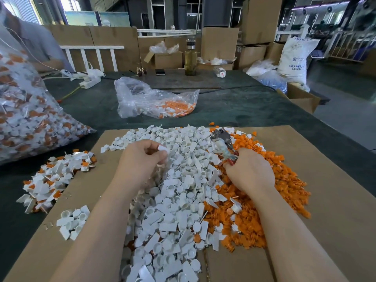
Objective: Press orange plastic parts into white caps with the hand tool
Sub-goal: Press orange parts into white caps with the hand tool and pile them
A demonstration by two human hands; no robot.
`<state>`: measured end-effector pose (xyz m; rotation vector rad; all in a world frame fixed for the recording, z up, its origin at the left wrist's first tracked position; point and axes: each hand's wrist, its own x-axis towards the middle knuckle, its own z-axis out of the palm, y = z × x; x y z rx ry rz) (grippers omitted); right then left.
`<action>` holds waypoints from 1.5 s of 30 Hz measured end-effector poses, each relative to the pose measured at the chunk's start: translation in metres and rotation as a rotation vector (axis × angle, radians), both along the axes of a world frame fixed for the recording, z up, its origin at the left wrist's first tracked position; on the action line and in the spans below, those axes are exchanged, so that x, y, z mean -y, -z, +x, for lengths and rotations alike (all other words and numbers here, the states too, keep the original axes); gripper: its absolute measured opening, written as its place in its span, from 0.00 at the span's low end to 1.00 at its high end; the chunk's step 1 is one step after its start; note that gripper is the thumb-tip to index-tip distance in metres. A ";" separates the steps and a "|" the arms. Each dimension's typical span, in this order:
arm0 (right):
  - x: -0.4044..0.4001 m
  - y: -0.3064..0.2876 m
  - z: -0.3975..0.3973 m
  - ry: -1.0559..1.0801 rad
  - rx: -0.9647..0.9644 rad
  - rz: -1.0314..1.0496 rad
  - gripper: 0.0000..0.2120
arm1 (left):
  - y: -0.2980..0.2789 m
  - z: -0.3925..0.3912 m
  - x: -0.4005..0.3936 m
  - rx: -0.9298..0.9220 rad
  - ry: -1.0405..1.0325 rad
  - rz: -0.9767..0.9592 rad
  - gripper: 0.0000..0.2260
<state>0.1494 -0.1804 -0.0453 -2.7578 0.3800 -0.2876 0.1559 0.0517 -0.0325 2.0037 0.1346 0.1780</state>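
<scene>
Head view: left hand [142,159] pinches one white cap [163,149] above the white cap pile [179,200] on the cardboard sheet [325,200]. Right hand [249,171] grips the hand tool [222,142] over the orange parts pile [264,200]. Clear bag [154,100] on the counter [234,106] holds orange and white pieces. Big bag [26,119] at left is packed with white-and-orange pieces.

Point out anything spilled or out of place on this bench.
A few orange parts lie off the cardboard sheet on the green table cover, past its far edge. Stray white caps sit mixed into the orange pile.
</scene>
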 end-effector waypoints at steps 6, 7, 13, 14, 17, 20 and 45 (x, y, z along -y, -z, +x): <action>0.002 -0.004 0.000 -0.079 0.214 0.281 0.10 | -0.014 -0.006 0.011 -0.033 0.110 -0.405 0.06; 0.001 -0.005 0.000 -0.108 0.254 0.352 0.10 | -0.015 -0.006 0.014 -0.024 0.125 -0.420 0.07; -0.006 -0.011 -0.004 -0.259 0.376 0.558 0.03 | -0.020 -0.010 0.033 0.033 0.138 -0.408 0.07; -0.007 -0.011 -0.005 -0.271 0.386 0.572 0.03 | -0.020 -0.010 0.036 0.054 0.114 -0.367 0.06; -0.011 -0.012 -0.007 -0.313 0.417 0.594 0.03 | -0.019 -0.013 0.044 0.131 0.044 -0.298 0.06; -0.016 -0.013 -0.009 -0.351 0.444 0.576 0.07 | -0.020 -0.014 0.049 0.181 0.001 -0.332 0.05; -0.036 -0.011 -0.018 -0.330 0.697 0.510 0.09 | -0.027 -0.028 0.070 0.190 0.037 -0.376 0.06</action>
